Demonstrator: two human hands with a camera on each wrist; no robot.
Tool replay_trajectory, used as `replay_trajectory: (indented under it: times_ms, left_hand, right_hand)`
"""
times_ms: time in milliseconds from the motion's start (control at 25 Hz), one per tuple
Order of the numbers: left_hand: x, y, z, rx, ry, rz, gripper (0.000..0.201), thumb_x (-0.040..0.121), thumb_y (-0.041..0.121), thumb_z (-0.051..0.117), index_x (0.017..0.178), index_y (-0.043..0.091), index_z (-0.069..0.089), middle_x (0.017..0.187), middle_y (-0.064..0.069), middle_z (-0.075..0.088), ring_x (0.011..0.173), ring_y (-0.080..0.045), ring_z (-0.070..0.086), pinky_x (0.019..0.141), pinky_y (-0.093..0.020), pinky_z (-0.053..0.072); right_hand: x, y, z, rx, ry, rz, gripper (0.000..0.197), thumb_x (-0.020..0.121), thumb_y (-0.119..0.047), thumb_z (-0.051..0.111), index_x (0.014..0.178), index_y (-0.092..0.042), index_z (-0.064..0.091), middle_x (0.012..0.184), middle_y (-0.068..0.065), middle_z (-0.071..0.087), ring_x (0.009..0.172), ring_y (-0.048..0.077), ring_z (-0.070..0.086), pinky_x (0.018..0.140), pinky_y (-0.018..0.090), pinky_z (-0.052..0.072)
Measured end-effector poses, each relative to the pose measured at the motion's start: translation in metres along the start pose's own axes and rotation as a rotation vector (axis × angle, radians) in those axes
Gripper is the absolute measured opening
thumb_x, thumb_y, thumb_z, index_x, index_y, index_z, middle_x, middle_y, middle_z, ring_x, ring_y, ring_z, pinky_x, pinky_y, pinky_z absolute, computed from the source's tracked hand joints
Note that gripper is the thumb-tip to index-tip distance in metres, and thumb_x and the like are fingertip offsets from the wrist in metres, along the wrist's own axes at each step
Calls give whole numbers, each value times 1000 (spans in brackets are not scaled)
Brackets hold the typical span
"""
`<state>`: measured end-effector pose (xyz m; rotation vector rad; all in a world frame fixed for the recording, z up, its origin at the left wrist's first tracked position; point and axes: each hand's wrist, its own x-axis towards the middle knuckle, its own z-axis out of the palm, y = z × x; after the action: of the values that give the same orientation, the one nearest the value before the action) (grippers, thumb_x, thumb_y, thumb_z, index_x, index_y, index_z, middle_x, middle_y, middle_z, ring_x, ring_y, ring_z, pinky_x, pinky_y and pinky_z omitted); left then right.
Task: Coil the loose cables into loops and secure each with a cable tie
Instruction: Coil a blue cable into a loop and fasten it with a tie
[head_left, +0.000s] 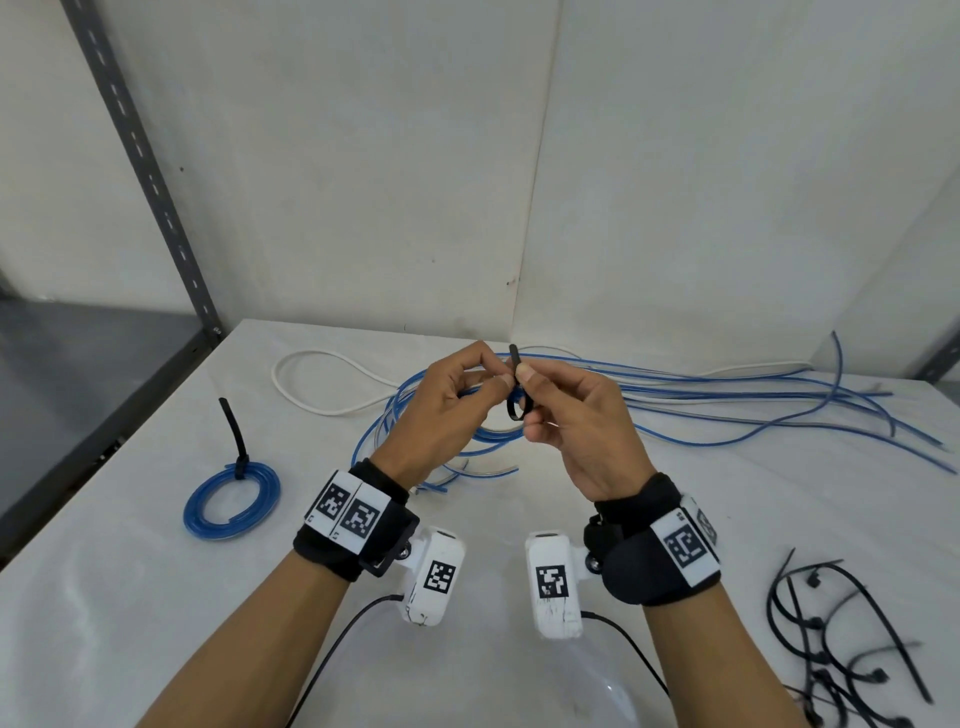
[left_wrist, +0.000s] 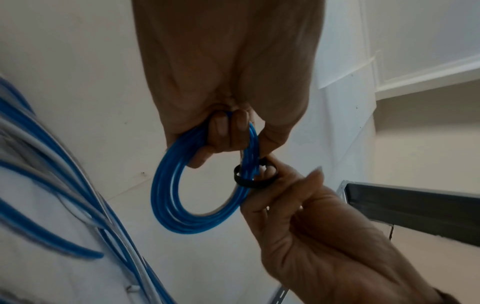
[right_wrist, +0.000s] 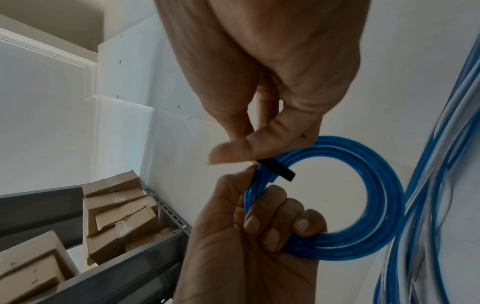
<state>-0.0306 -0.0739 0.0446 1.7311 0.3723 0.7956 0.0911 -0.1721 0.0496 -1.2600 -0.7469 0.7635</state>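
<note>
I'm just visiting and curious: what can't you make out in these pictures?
- Tie head: hidden by right hand fingers in the left wrist view.
- Coil: mostly hidden behind both hands in the head view.
- Spare ties: cut off by the head view's bottom edge.

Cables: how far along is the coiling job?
Done: one tied blue coil on the table. In hand: left hand grips a second coil; right hand pinches a loose cable tie round it. Left: uncoiled cables; spare ties wait.
</note>
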Motion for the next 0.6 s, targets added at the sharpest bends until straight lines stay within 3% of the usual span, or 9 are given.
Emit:
replay_trajectory:
  times_ms: [200,280,400,600]
  left_hand:
    - [1,-5,-3,-9,-35,-66,17,105,14,54,92,4,58,67,18,61,62,-10,43,68,-31,41]
    - [1,-7,-5,-15,-57,-54,17,105,17,54,94,7,61,67,14,57,66,-16,41,67,-34,40]
    - [2,-8,-7,-18,-79,-72,12,104,18,57,98,9,64,70,-1,61,65,-16,45,63,-30,39]
    - [4,-9,-7,11,-84,-126,13,104,20,56,107,14,66,73,-2,65,61,-13,44,62,-27,41]
  right_hand:
    - [2,0,3,63,103,-45,6,97,-7,65,99,-8,71,64,5,57,44,8,49,42,18,43]
    - [3,0,1,55,100,-64,6,97,-6,64,97,-7,70,62,4,56,44,7,48,42,17,42]
    - [4,2,-2,19,76,-75,8,97,-6,64,102,-2,70,61,4,58,45,8,48,43,18,42]
    - [4,2,-2,7,64,-103,8,98,-7,63,102,-4,70,60,4,59,46,9,50,44,19,43]
